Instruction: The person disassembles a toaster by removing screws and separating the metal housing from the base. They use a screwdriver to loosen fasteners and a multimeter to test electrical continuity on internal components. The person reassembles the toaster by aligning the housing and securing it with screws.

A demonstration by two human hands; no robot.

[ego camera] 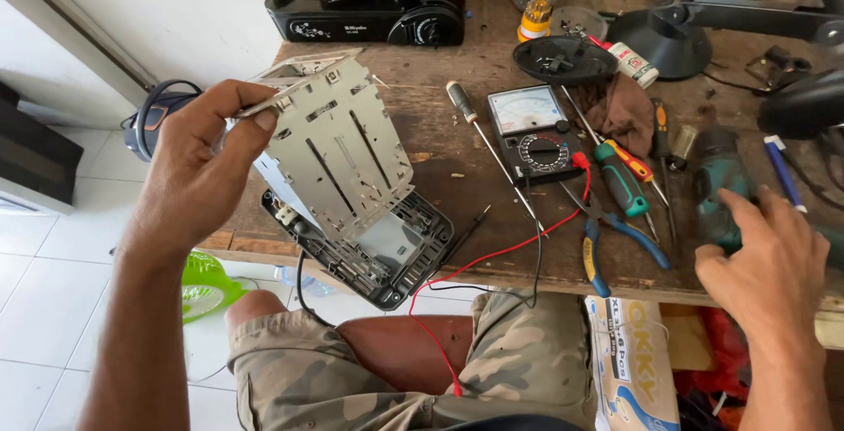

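Observation:
My left hand (200, 163) grips the top edge of a silver metal chassis (338, 145) with slots cut in it. The chassis stands tilted on a black plastic base (397, 255) at the near left edge of the wooden bench (457, 62). A black cord runs down from the base. My right hand (769, 260) rests on a teal power tool (723, 181) at the right of the bench, fingers curled over it. Between the hands lie an analogue multimeter (532, 132) with red and black leads, a long screwdriver (488, 150) and blue-handled pliers (607, 238).
Several screwdrivers (626, 176) lie beside a brown rag. A black gas stove (378, 0), a black dish of small parts (563, 60), jars and a lamp base stand at the back. Below are my knees in camouflage shorts, a green object and white floor tiles.

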